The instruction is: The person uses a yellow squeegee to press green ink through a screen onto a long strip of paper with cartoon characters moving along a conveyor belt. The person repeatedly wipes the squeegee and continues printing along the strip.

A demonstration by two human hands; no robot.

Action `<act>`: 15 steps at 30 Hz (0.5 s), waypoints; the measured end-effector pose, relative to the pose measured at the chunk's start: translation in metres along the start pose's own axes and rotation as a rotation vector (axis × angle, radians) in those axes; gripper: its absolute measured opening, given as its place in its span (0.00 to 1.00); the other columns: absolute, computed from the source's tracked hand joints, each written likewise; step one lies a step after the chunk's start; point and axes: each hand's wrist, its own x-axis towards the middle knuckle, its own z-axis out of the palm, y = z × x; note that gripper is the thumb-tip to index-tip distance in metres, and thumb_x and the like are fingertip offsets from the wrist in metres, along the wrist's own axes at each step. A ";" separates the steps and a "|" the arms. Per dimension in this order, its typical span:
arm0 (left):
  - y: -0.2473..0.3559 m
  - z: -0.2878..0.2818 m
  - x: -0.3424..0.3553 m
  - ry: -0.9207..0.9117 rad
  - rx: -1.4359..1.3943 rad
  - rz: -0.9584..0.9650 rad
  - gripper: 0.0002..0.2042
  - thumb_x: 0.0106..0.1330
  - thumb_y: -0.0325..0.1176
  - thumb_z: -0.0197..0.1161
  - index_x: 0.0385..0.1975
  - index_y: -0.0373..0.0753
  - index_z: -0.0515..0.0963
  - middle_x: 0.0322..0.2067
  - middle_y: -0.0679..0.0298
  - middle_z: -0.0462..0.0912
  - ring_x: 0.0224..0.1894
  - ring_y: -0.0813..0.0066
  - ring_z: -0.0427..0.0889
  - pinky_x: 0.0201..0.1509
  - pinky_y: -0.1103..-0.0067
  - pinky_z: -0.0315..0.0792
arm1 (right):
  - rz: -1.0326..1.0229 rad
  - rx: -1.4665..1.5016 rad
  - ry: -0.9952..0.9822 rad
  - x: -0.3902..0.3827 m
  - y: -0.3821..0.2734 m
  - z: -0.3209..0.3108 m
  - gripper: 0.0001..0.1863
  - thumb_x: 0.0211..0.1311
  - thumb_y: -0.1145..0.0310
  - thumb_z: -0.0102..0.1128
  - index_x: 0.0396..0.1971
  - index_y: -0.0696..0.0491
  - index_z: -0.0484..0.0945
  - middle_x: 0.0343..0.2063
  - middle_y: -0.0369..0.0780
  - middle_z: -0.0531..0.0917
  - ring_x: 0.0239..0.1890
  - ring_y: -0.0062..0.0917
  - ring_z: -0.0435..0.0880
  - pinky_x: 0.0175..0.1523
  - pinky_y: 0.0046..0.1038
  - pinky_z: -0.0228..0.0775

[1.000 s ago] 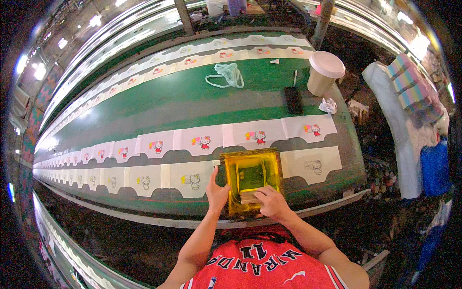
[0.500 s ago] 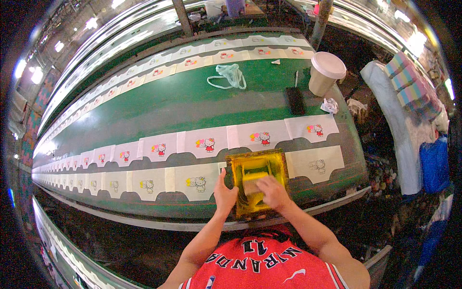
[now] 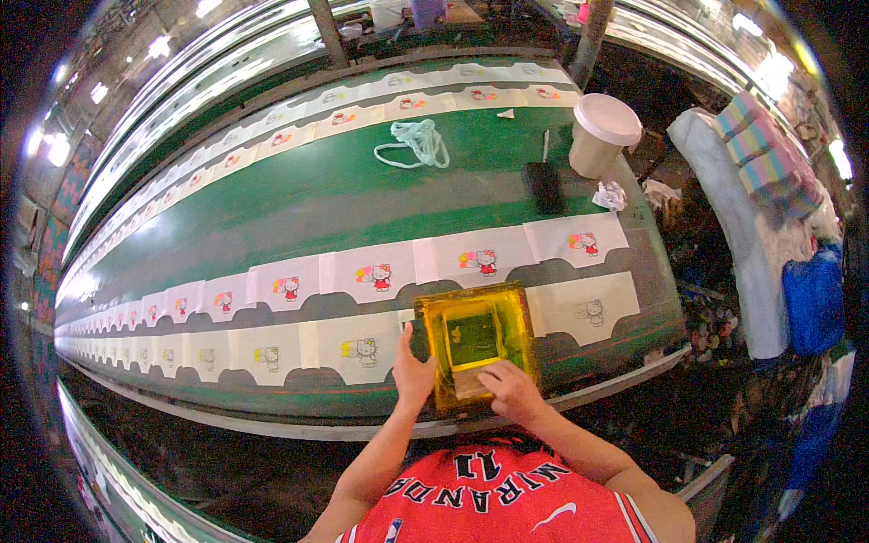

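A yellow-stained screen printing frame lies on the near row of white cloth pieces, which bear pale cartoon-cat outlines and yellow patches. My left hand grips the frame's left edge, thumb raised along it. Inside the lower part of the frame, my right hand is closed on a wooden squeegee. The cloth beneath the frame is hidden. Just beyond, another row of pieces shows red and pink prints.
On the long green table are a plastic bag, a black rectangular object, a lidded beige bucket and crumpled paper. Farther rows of cloths line the back. Right of the table lie foam stacks and a blue bundle.
Since half a second ago my right hand has drawn the squeegee down toward the frame's near edge, after it was higher in the middle. My left hand stays at the frame's side.
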 end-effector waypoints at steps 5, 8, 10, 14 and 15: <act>0.015 0.009 -0.008 0.031 -0.114 -0.024 0.40 0.52 0.20 0.68 0.70 0.39 0.64 0.66 0.52 0.72 0.67 0.57 0.72 0.68 0.68 0.67 | -0.039 0.050 0.007 -0.003 0.018 -0.025 0.20 0.43 0.78 0.59 0.42 0.59 0.79 0.43 0.46 0.81 0.48 0.43 0.79 0.54 0.38 0.75; 0.046 0.038 -0.015 0.057 -0.088 0.047 0.40 0.52 0.20 0.68 0.70 0.38 0.65 0.66 0.52 0.72 0.68 0.57 0.70 0.70 0.68 0.65 | -0.015 0.051 -0.024 -0.014 0.039 -0.062 0.20 0.43 0.78 0.59 0.42 0.59 0.79 0.43 0.46 0.81 0.48 0.43 0.79 0.54 0.38 0.75; 0.076 0.069 -0.021 0.035 -0.097 0.048 0.39 0.52 0.20 0.68 0.69 0.36 0.65 0.66 0.51 0.72 0.69 0.57 0.69 0.71 0.69 0.63 | -0.017 0.033 -0.022 -0.031 0.062 -0.088 0.21 0.43 0.78 0.60 0.43 0.59 0.79 0.43 0.46 0.81 0.48 0.43 0.79 0.54 0.38 0.75; 0.108 0.142 -0.035 0.011 -0.128 0.044 0.39 0.52 0.20 0.68 0.69 0.35 0.65 0.66 0.51 0.71 0.68 0.56 0.71 0.71 0.70 0.63 | 0.010 0.003 0.025 -0.068 0.106 -0.138 0.20 0.43 0.79 0.60 0.42 0.58 0.80 0.43 0.46 0.81 0.48 0.44 0.80 0.54 0.38 0.75; 0.123 0.157 -0.040 0.001 -0.134 0.001 0.39 0.51 0.20 0.68 0.69 0.37 0.65 0.66 0.51 0.72 0.67 0.56 0.71 0.70 0.70 0.65 | 0.027 -0.001 0.036 -0.079 0.121 -0.144 0.20 0.43 0.79 0.60 0.42 0.58 0.80 0.43 0.46 0.81 0.48 0.44 0.80 0.54 0.39 0.75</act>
